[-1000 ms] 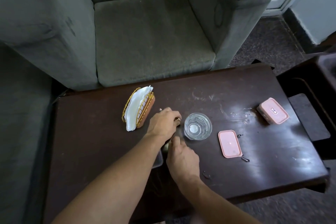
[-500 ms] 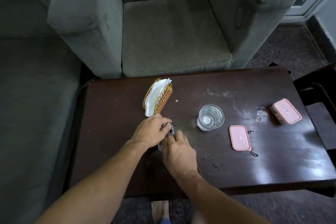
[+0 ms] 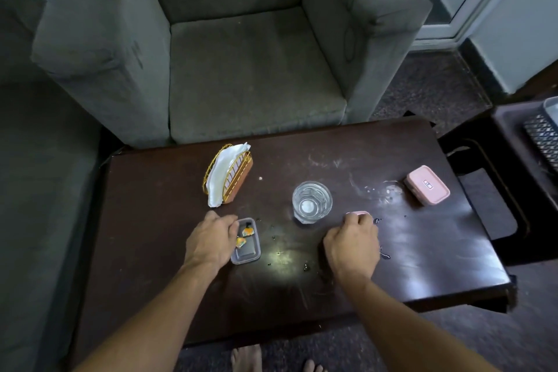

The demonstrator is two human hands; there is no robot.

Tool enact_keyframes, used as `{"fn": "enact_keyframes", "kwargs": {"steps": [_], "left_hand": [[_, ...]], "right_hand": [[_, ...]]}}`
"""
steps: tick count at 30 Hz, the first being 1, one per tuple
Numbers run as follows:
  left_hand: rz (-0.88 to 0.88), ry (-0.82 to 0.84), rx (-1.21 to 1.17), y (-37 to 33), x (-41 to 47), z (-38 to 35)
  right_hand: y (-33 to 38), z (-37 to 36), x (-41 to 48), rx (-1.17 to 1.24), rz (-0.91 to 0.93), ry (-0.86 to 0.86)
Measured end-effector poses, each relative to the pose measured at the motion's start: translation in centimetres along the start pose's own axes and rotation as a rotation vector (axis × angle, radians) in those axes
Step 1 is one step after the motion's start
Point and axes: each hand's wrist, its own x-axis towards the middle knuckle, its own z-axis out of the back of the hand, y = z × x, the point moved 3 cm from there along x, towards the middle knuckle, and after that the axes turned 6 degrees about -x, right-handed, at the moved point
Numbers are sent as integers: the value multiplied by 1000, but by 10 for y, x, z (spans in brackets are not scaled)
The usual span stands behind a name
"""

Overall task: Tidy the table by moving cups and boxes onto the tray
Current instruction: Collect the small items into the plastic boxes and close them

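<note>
An open clear box (image 3: 248, 246) with small orange pieces inside lies on the dark table (image 3: 437, 260). My left hand (image 3: 211, 240) rests against its left side, fingers curled at the rim. My right hand (image 3: 353, 243) covers the pink lid (image 3: 357, 213), fingers curled over it; only the lid's far edge shows. A clear glass cup (image 3: 312, 202) stands between the two hands, a little farther back. A closed pink box (image 3: 427, 185) sits at the table's right end. A dark tray (image 3: 510, 130) lies on a lower surface to the right.
A gold wire napkin holder (image 3: 228, 178) with white napkins stands at the back left of the table. A grey armchair (image 3: 241, 69) is right behind the table. Water drops (image 3: 382, 254) and smears mark the tabletop. My bare feet (image 3: 247, 359) show below the near edge.
My hands have parted: the right hand moved right onto the pink lid, and the left stayed by the clear box, which now shows uncovered. The camera view shifted back and left.
</note>
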Motion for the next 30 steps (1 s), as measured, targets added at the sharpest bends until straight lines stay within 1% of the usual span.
{"fn": "enact_keyframes", "kwargs": {"steps": [5, 8, 10, 12, 16, 20, 22, 24, 27, 30], "left_hand": [[-21, 12, 30, -26, -7, -16], [-64, 13, 35, -38, -14, -24], [-94, 28, 32, -44, -19, -30], [-102, 42, 20, -47, -24, -33], [-73, 99, -48, -46, -36, -36], [-31, 177, -131, -44, -50, -38], [-6, 205, -167, -41, -53, -39], [17, 227, -209, -40, -53, -39], [59, 232, -270, -36, -53, -40], [86, 214, -337, -34, -52, -39]], "right_hand": [[-19, -3, 24, -80, -95, 119], [-31, -9, 28, -103, -95, 183], [-35, -9, 28, -135, -53, 172], [-36, -7, 25, -115, -15, 128], [-32, 5, 3, 169, 61, 27], [-23, 9, -40, 417, 227, 1], [-16, 6, -61, 559, 273, -47], [-10, 1, -77, 681, 278, -32], [-4, -12, -91, 733, 263, 48], [-6, -25, -94, 655, 265, 67]]}}
